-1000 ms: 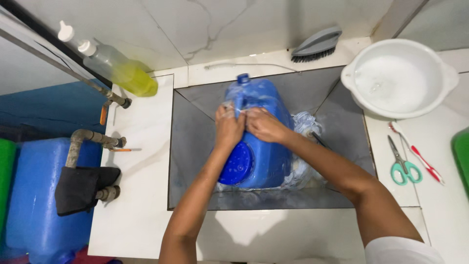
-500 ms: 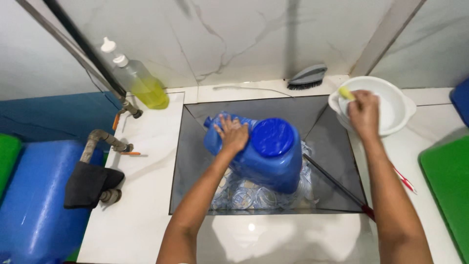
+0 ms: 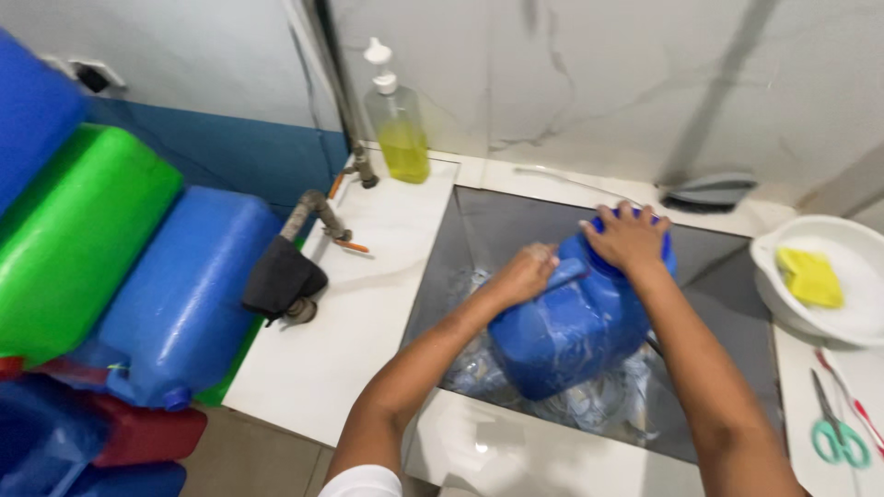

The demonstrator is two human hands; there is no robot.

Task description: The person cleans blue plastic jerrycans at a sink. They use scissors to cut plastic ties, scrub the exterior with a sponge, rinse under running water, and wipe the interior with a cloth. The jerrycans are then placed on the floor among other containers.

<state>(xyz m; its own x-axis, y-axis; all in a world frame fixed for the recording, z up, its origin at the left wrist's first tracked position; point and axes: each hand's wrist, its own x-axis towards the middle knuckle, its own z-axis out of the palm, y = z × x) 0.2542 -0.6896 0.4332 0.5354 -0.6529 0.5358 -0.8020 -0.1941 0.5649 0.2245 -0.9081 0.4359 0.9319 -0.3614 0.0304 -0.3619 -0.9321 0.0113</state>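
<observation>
A blue plastic jerrycan [image 3: 571, 336] stands tilted in the dark sunken wash basin [image 3: 479, 230]. My left hand [image 3: 525, 273] grips its handle on the near left side. Over the can's top end lies my right hand [image 3: 628, 237], fingers spread and pressing down. Shallow water and crumpled clear plastic [image 3: 599, 400] lie under the can.
A white bowl [image 3: 783, 308] holding a yellow sponge [image 3: 810, 276] sits at the right, with green-handled scissors [image 3: 833, 425] below it. A soap bottle [image 3: 398, 120] and a grey brush [image 3: 709, 191] stand along the wall. Blue, green and red jerrycans [image 3: 110, 276] pile up at the left beside a tap [image 3: 313, 216].
My right hand left the white bowl and came back onto the can's top. The sponge now lies in the bowl. The camera view swung left.
</observation>
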